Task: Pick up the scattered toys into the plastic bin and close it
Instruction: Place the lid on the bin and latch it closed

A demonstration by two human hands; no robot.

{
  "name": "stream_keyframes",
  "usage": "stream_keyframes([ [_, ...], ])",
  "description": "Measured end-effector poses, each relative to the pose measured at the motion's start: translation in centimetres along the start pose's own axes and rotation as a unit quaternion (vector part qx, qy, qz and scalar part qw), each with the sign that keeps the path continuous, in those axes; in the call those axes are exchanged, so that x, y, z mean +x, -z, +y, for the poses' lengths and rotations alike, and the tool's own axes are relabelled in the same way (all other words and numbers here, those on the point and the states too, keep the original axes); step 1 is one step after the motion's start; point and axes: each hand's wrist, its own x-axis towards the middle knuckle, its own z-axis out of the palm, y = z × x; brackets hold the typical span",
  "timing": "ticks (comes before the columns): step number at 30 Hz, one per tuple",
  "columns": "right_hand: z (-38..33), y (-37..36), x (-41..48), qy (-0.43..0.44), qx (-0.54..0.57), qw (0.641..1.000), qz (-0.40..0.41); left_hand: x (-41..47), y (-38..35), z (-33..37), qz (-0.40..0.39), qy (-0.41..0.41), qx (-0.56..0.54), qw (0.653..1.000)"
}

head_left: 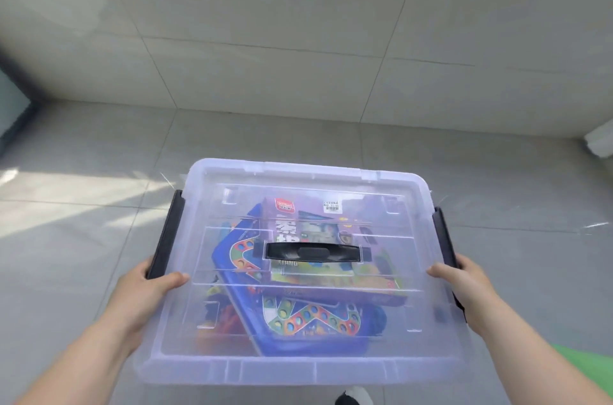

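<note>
1. The plastic bin (331, 368) is in the near centre over the tiled floor (99, 205), with its clear lid (229, 177) on.
2. The left hand (146, 288) grips the bin's left side by the black latch (169, 232). Its thumb lies on the lid and its fingers are hidden beneath.
3. The right hand (464, 282) grips the right side the same way, its fingers also out of sight.
4. Inside the bin, a blue game board (308, 318) and a purple box (331, 215) blur through the plastic. The red pieces at the near left are unclear.
5. A green patch (587, 368) and a white object (600, 139) are cut off at the right edge.
</note>
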Motion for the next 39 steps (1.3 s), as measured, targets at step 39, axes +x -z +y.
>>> stream_keyframes([
  [39, -12.3, 51.6, 15.9, 0.029, -0.006, 0.976, 0.215, -10.5, -52.3, 31.4, -0.183, -0.046, 0.165, 0.968],
])
